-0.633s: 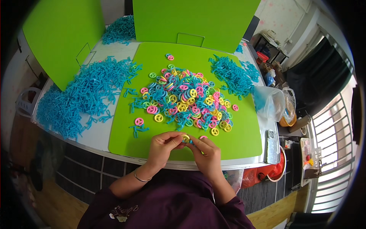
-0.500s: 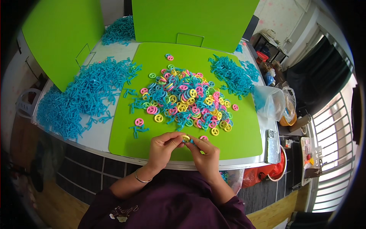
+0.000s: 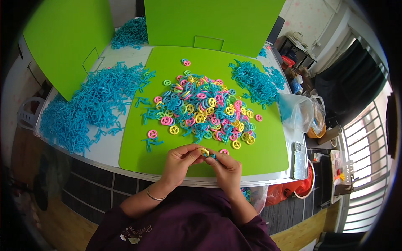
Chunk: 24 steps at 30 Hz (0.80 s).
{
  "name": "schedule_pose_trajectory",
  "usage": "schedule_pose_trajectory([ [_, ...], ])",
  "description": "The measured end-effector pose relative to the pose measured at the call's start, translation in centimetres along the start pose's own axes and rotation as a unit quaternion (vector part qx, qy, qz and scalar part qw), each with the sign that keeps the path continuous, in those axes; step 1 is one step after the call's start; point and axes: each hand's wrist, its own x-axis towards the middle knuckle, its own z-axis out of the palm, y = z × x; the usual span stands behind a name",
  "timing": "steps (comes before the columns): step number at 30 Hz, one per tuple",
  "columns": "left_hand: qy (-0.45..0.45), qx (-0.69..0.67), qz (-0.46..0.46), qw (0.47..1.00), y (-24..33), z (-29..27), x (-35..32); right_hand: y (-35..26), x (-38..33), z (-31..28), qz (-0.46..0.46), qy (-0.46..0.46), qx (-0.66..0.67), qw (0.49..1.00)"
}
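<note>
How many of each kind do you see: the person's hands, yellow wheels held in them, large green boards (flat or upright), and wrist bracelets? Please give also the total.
Hands: 2
Held yellow wheel: 1
Large green boards: 3
Wrist bracelet: 1
Total: 7

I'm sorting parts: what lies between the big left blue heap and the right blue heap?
Head view: a pile of coloured wheels and blue pieces, on the green board.

A wheel heap [image 3: 209, 106] is blocking the middle of the green mat [image 3: 266, 154]. The mat's front right is lying open, while a blue pile [image 3: 92, 104] is crowding its left.
</note>
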Motion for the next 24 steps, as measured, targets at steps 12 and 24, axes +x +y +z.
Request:
schedule_pose_trajectory([
  [12,0.023,0.059,0.012,0.998,0.5,0.6,-0.1,-1.1,0.0,-0.2,-0.071,0.018,-0.082,0.994],
  [24,0.002,0.075,0.108,0.991,0.4,0.3,-0.4,-2.3,0.2,-0.1,-0.077,0.040,-0.093,0.992],
])
